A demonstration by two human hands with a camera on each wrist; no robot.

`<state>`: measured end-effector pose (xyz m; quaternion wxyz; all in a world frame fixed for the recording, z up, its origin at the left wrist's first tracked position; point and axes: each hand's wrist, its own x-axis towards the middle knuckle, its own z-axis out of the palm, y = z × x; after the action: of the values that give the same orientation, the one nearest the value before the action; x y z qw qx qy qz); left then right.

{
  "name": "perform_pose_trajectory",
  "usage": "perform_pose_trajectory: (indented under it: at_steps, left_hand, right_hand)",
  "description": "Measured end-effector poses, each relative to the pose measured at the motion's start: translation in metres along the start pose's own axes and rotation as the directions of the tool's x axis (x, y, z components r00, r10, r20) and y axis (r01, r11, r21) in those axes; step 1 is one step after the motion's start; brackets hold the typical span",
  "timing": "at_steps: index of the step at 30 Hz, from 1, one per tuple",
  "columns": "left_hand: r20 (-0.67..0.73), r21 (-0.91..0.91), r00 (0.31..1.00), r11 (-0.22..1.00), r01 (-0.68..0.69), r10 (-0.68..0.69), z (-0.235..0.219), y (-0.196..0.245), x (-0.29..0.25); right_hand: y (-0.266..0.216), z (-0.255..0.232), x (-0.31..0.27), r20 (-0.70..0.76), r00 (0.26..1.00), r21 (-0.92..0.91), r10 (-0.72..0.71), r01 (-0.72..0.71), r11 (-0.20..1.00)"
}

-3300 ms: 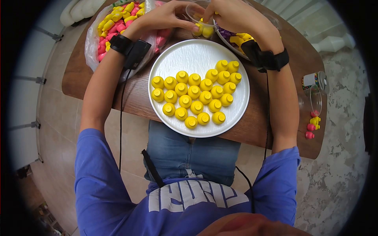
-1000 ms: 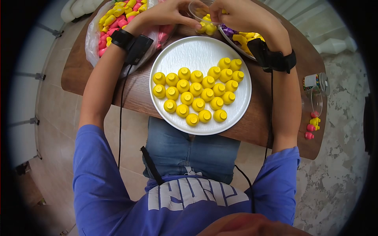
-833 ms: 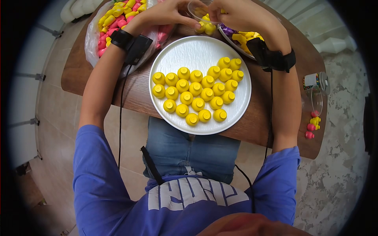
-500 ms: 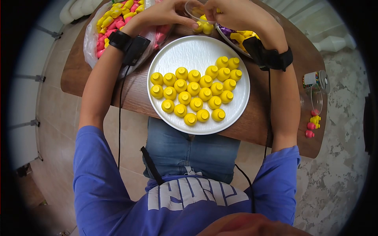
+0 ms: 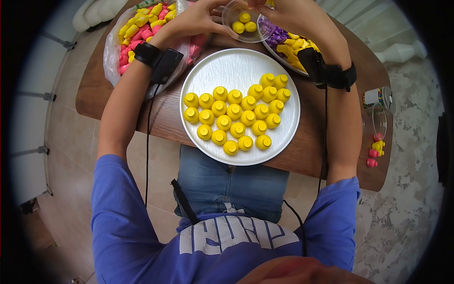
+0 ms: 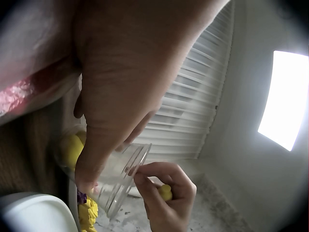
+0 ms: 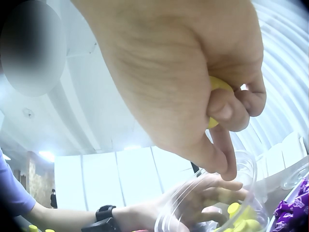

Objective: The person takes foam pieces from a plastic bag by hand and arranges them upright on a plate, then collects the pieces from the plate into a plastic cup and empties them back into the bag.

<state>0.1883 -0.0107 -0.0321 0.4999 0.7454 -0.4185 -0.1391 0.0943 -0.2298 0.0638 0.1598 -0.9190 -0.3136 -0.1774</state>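
Observation:
My left hand (image 5: 208,19) grips a clear plastic cup (image 6: 113,186) at its side, above the far edge of the white plate. The cup leans over, and a few small yellow bottle-shaped pieces (image 5: 244,22) sit in its bottom. At the cup's rim are the thumb and index finger of my right hand (image 5: 288,14). Its other fingers curl round one yellow bottle-shaped piece (image 7: 219,87), partly hidden by them. On the round white plate (image 5: 213,66) many matching yellow pieces (image 5: 234,111) stand neck up in loose rows.
A plastic bag (image 5: 111,61) of pink and yellow pieces lies at the far left. Behind the plate, at right, a dish holds purple (image 5: 277,37) and yellow wrapped items (image 5: 293,46). A lidded jar (image 5: 373,97), a clear cup (image 5: 379,120) and several loose pieces (image 5: 372,162) line the right edge.
The cup has come nearer and tipped, so its mouth and the yellow pieces inside show more fully. Both hands shifted slightly with it. The pieces on the plate keep their places.

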Motion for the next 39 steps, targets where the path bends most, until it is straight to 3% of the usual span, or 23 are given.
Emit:
perform_pose_trajectory:
  at_steps: [3,5,8,12,14,25,27,33,39]
  left_hand:
    - [0.013,-0.036,1.0,0.999,0.0,0.001,0.001,0.003,0.0]
    - [0.018,-0.042,1.0,0.999,-0.005,0.005,0.001,0.002,0.0]
    - [0.02,-0.017,0.999,0.999,-0.029,0.029,0.0,-0.001,0.0]
    - [0.019,0.048,1.0,0.999,-0.016,0.015,0.0,0.002,-0.001]
    - [0.019,0.005,1.0,1.0,-0.016,0.016,0.001,0.003,-0.001]
    - [0.009,-0.108,1.0,0.994,-0.001,0.002,0.003,0.006,-0.002]
    - [-0.001,0.031,1.0,0.999,0.012,-0.012,0.001,0.007,-0.002]
    - [0.0,0.006,0.999,0.999,0.032,-0.032,0.003,0.01,-0.002]
    - [0.006,0.026,0.998,0.998,0.058,-0.059,0.002,0.01,0.0]
  right_hand:
    - [0.008,0.005,0.003,0.059,0.998,0.041,0.005,-0.007,0.999]
    - [0.006,0.007,0.003,0.15,0.985,-0.053,0.086,-0.079,0.996]
    - [0.004,0.016,0.0,0.115,0.985,-0.159,0.127,-0.108,0.981]
    - [0.004,0.019,-0.001,0.181,0.979,-0.201,0.097,-0.06,0.978]
    - [0.001,0.02,0.0,0.239,0.951,-0.235,0.197,-0.14,0.962]
    - [-0.003,0.013,-0.006,0.222,0.971,-0.076,0.092,-0.077,0.994]
    - [-0.004,0.012,-0.007,0.216,0.974,-0.054,0.074,-0.064,0.996]
    - [0.008,0.024,-0.003,0.239,0.963,-0.08,0.124,-0.108,0.991]
    - [0.01,0.026,-0.004,0.206,0.975,-0.035,0.081,-0.075,0.997]
